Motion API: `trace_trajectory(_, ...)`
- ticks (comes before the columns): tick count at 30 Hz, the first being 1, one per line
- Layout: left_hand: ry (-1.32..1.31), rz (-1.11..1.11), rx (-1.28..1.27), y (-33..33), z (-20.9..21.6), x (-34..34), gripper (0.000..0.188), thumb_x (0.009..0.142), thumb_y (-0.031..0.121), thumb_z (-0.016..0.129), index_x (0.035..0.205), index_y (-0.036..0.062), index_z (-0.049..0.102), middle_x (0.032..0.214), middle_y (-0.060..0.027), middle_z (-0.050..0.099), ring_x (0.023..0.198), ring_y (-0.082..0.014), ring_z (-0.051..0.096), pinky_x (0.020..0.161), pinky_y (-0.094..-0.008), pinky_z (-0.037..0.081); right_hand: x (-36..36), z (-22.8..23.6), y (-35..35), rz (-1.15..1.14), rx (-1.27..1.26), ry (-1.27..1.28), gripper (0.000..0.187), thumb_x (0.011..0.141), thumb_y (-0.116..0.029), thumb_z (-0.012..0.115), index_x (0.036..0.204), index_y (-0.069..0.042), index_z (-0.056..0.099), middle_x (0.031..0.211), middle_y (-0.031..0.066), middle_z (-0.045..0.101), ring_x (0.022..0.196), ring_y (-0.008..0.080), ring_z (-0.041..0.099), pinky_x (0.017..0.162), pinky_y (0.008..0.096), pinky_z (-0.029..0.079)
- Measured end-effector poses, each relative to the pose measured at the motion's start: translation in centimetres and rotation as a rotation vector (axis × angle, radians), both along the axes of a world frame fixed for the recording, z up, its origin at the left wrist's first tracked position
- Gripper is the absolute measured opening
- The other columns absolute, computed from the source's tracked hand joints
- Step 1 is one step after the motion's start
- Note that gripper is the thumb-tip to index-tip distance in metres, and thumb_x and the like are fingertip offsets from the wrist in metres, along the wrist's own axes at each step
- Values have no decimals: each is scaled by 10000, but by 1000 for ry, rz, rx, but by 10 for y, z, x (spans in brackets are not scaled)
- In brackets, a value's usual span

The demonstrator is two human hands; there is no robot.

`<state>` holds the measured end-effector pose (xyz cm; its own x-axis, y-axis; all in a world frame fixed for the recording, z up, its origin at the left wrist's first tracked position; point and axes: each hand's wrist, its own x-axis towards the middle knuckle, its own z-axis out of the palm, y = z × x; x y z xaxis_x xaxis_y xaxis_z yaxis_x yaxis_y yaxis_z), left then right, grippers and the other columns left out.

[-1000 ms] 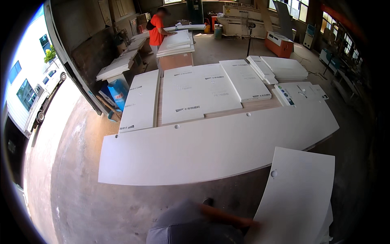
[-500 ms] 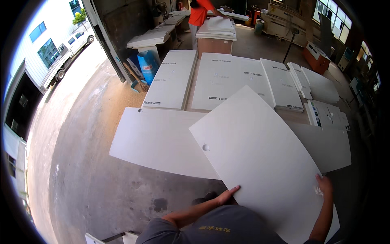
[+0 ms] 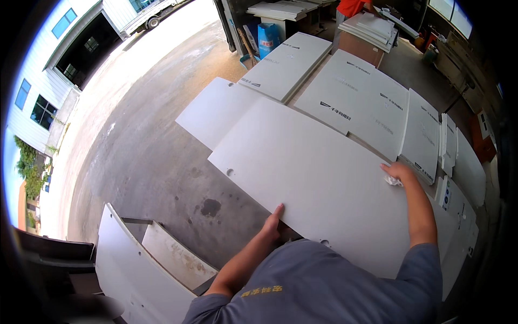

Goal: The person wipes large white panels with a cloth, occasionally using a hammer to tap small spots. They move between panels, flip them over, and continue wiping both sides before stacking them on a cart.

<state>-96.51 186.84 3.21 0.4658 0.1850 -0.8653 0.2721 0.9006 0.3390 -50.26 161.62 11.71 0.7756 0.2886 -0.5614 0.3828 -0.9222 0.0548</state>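
A large plain white panel (image 3: 313, 173) with round holes along its near edge lies in front of me, overlapping another white panel (image 3: 210, 110) beneath. My left hand (image 3: 272, 224) grips its near edge, thumb on top and fingers hidden below. At the far edge, my right hand (image 3: 399, 171) is closed around a crumpled white rag (image 3: 393, 181), with a finger stretched along the panel. How far the right fingers wrap the edge cannot be made out.
Wrapped white boards (image 3: 356, 100) lie beyond the panel. At lower left stands a white panelled frame (image 3: 135, 264). A blue bag (image 3: 268, 40) and a broom (image 3: 247, 43) stand near the doorway. A person in orange (image 3: 350, 8) works behind stacked boards (image 3: 367, 32).
My view has swung left. The panel has turned and now lies more lengthwise across the boards. My right hand has moved forward along with it; both hands stay at its edges.
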Motion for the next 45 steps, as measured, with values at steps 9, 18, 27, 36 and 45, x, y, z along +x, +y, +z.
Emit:
trace_trajectory(9,320,-504,591,132,4,8,810,928,635,544,1195,-129,556,1146,-269,637,1011,-305,672,744,-458,552,9,0,99,89,319,-228,578,876,-534,628,1100,-6,701,1121,206,697,1055,369,658,915,438,515)
trace_trajectory(18,48,219,1095,205,-86,19,685,929,217,670,1453,-30,305,1343,-173,511,1216,-268,507,1027,-362,408,-186,-140,-181,-525,369,-524,817,774,-295,786,1437,3,412,1501,201,365,1320,373,471,1057,453,453)
trace_trajectory(27,-221,254,816,200,-76,18,770,1014,137,499,1553,117,-51,1527,-206,300,1340,-323,420,1130,-432,355,-304,-114,-209,-983,399,-471,964,728,-408,824,1433,60,361,1405,274,434,1254,434,513,1025,475,465)
trace_trajectory(36,-117,155,758,210,-79,30,750,1002,292,529,1565,273,34,1558,-70,325,1391,-275,382,1068,-479,376,-291,-96,-215,-890,287,-374,835,756,-442,803,1349,50,484,1368,280,488,1238,424,531,1028,465,460)
trace_trajectory(45,79,-81,1026,58,-101,-88,618,992,409,541,1400,-49,467,1442,-255,475,1373,-361,425,1141,-400,328,-190,-84,-67,-805,1741,1100,543,1035,-459,472,1416,-72,468,1388,89,545,1318,219,489,1080,377,429)
